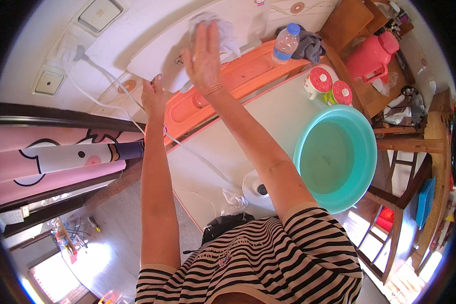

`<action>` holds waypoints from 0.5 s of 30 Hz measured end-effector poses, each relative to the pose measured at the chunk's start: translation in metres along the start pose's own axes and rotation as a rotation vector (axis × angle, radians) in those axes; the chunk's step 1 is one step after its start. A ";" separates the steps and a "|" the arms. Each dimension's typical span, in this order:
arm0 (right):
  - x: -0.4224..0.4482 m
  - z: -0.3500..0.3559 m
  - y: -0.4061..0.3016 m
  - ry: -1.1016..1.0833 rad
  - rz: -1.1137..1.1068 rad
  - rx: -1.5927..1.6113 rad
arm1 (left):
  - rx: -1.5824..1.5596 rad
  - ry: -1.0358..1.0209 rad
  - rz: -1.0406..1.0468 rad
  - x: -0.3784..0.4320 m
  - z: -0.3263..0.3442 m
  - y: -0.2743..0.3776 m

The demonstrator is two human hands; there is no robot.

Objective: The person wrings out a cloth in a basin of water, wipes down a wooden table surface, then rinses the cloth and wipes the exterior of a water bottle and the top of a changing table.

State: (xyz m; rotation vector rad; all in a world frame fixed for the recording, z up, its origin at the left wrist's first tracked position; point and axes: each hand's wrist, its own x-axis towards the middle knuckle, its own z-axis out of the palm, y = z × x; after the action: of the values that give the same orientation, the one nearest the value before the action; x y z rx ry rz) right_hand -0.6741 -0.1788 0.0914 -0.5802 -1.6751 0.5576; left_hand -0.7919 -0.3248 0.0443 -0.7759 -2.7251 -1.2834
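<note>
My right hand [204, 57] lies flat with its fingers extended, pressing a pale cloth [226, 36] against a white panel [155, 57]. The panel leans upright near the wall, above an orange plastic shelf [231, 81]. At the panel's lower left corner, my left hand [154, 93] holds its edge, the thumb and fingertips partly hidden. A clear plastic bottle with a blue cap [285, 43] stands on the orange shelf to the right, beside a bunched dark grey cloth [309, 45].
On the white table [212, 148] stand a turquoise basin of water [371, 159] and two lidded cups [317, 81]. A white cable [197, 157] crosses the tabletop near a round white base [250, 190]. A pink thermos jug [370, 55] is on the wooden shelving at right.
</note>
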 end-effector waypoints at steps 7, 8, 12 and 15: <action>0.059 -0.007 0.076 0.185 0.306 0.224 | -0.093 -0.049 -0.060 -0.013 -0.005 0.033; 0.057 -0.009 0.085 0.189 0.309 0.219 | -0.093 -0.055 -0.057 -0.012 -0.004 0.030; 0.032 0.011 0.080 0.097 0.229 0.078 | -0.068 -0.062 -0.047 -0.009 0.001 0.035; 0.035 0.002 0.023 -0.075 0.125 0.229 | -0.058 -0.033 -0.058 -0.014 -0.011 0.022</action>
State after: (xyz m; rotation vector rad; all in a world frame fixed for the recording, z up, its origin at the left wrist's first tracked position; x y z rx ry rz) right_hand -0.6802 -0.1386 0.1019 -0.5039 -1.6241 0.8591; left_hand -0.7718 -0.3270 0.0647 -0.7345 -2.7667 -1.3792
